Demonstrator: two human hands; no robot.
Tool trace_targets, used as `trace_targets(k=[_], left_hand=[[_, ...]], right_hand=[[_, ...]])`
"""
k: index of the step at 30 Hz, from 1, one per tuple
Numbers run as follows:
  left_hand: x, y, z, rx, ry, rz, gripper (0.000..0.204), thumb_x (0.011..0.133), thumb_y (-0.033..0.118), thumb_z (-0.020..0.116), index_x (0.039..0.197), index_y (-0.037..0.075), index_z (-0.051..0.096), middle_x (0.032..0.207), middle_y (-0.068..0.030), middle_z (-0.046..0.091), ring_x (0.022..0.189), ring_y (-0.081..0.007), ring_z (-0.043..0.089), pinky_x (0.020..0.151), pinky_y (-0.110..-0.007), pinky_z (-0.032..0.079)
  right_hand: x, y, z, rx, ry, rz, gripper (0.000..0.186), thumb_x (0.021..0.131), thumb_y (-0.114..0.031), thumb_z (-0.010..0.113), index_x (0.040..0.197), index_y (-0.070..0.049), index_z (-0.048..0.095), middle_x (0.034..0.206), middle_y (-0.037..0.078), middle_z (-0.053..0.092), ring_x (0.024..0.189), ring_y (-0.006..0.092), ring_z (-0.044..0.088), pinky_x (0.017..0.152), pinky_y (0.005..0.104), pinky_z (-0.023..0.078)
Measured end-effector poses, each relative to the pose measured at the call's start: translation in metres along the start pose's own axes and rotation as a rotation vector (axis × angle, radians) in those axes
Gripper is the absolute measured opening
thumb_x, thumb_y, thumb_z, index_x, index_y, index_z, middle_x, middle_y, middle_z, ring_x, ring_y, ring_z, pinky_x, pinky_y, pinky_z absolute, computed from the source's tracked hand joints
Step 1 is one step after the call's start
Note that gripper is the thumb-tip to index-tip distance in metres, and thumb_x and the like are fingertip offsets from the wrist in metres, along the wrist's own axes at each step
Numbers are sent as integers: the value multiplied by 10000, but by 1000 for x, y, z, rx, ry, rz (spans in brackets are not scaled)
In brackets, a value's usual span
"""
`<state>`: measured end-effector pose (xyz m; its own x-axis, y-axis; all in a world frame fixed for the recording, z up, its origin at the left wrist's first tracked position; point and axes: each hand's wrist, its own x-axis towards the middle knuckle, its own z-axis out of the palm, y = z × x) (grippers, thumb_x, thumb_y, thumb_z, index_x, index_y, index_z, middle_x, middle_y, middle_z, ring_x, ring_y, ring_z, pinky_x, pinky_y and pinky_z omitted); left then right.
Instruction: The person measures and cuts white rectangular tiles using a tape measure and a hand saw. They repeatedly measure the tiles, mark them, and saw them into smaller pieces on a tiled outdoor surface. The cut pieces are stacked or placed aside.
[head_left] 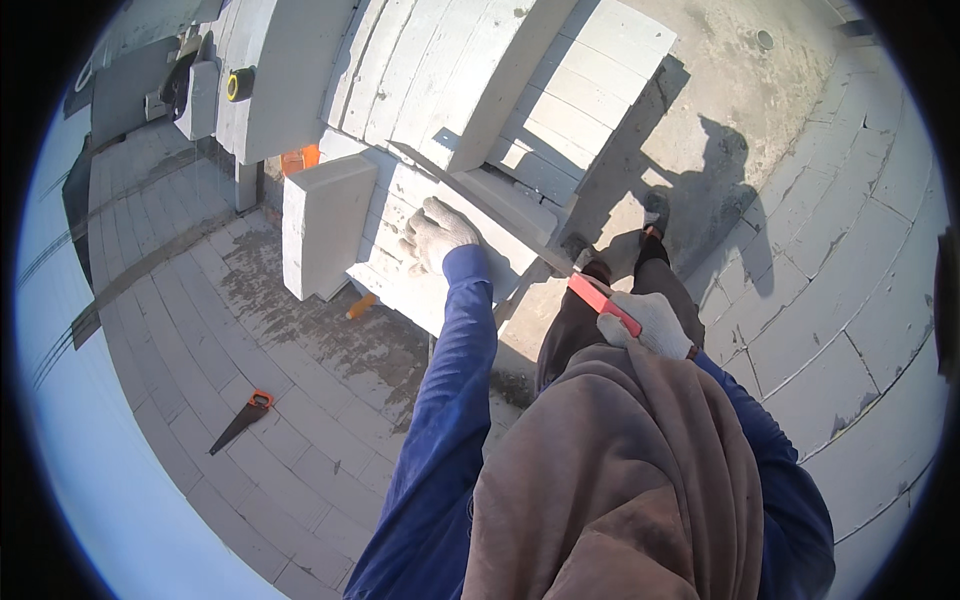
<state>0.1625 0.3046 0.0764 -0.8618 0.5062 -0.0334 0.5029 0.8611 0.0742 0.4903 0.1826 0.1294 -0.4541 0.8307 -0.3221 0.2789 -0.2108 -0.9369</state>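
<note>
Head view: the gloved left hand (437,237) lies flat, fingers loosely spread, on a white masonry block (408,288); the gloved right hand (650,322) grasps a red-handled handsaw (605,304), blade against that block; sawing seems unfinished (cut depth hidden), separation apparently left.

The person's left hand (440,236) and right hand (648,322) are gloved in off-white, with blue sleeves (440,350), and the saw (604,304) in the right has a red handle. Near the left edge of the whitish blocks (300,100) is a yellow-and-black tape measure (240,85). The cloth (620,470) is brown, the trousers (562,342) dark, the handsaw (240,422) orange-handled, the masonry (320,500) grey with joint lines.
</note>
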Motion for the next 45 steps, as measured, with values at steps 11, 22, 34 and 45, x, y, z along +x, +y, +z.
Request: trace_targets(k=[11, 22, 34, 45], left_hand=[[7, -9, 7, -16, -1, 26, 659, 1074, 604, 362, 1345, 108, 701, 1462, -101, 636, 1496, -342, 420, 1209, -689, 184], [5, -13, 6, -34, 16, 64, 747, 1069, 630, 342, 1372, 27, 662, 1409, -240, 647, 1397, -418, 511, 1177, -581, 344], [0, -2, -6, 9, -14, 37, 766, 1075, 624, 320, 1395, 10, 645, 1463, -234, 622, 1428, -413, 488, 1196, -590, 321], [6, -4, -2, 28, -27, 29, 753, 1071, 619, 341, 1398, 9, 639, 1440, -250, 627, 1432, -415, 475, 1174, -626, 326]], right_hand=[[42, -31, -14, -100, -82, 1, 281, 959, -328, 696, 928, -52, 652, 766, 171, 666, 717, 416, 662, 629, 436, 509], [4, 33, 2, -67, -143, 46, 225, 987, -282, 736, 1065, -72, 761, 777, 96, 690, 641, 277, 649, 623, 371, 520], [23, 74, 23, 205, -57, 21, 197, 993, -223, 729, 1053, -38, 762, 826, 67, 737, 695, 137, 672, 657, 319, 534], [11, 64, 5, -100, -119, -14, 298, 947, -349, 725, 976, -54, 702, 821, 172, 709, 684, 396, 653, 625, 416, 516]])
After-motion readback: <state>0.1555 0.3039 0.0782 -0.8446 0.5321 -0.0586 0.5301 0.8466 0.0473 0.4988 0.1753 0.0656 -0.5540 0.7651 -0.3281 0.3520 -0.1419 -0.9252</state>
